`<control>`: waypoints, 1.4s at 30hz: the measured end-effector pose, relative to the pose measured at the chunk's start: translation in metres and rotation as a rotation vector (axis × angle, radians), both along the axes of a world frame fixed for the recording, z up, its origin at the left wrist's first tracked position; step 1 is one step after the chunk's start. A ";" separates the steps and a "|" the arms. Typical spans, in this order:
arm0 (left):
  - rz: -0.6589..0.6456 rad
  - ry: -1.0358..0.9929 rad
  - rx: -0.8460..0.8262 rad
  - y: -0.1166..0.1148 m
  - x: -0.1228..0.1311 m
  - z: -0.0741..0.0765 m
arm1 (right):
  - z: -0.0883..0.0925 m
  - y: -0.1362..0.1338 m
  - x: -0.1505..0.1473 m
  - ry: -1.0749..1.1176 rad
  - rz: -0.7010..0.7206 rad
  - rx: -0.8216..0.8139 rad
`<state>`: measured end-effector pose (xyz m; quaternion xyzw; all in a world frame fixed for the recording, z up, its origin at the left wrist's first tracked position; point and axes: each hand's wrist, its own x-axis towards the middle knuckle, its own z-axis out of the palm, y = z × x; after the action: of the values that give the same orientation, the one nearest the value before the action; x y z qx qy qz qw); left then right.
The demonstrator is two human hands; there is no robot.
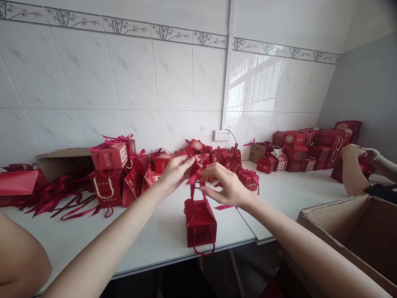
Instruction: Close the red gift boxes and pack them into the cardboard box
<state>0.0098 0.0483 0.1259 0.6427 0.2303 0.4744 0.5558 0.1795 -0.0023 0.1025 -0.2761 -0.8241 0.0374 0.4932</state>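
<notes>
A small red gift box with a twisted rope handle stands near the front edge of the white table. Red ribbon rises from its top to my two hands. Above and slightly left of the box, my left hand pinches the ribbon between thumb and fingers. My right hand is closed around another part of the ribbon at the right, its fingers bent toward the left hand. A loose ribbon end trails to the right, below my right hand. The exact shape of the ribbon between the fingers is partly hidden.
Red gift boxes are piled along the wall, with more stacked at the right. Loose ribbons lie at the left. An open cardboard box stands at the right front. Another person's hands hold something red at far right.
</notes>
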 end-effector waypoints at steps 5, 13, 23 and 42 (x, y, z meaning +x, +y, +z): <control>0.073 0.184 0.368 -0.003 -0.003 0.000 | 0.003 0.007 0.003 0.226 -0.057 -0.377; 0.206 0.387 0.589 -0.018 0.000 0.008 | 0.003 0.012 0.001 0.337 0.247 -0.708; 0.151 0.391 0.550 -0.022 -0.004 -0.006 | 0.000 -0.001 -0.012 0.315 -0.148 -0.558; 0.170 0.074 0.586 -0.018 0.001 -0.035 | -0.005 0.010 -0.022 0.788 0.104 -0.695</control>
<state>0.0108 0.0302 0.0910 0.7709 0.1568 0.5415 0.2966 0.1573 0.0082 0.0974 -0.3471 -0.5279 0.4339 0.6423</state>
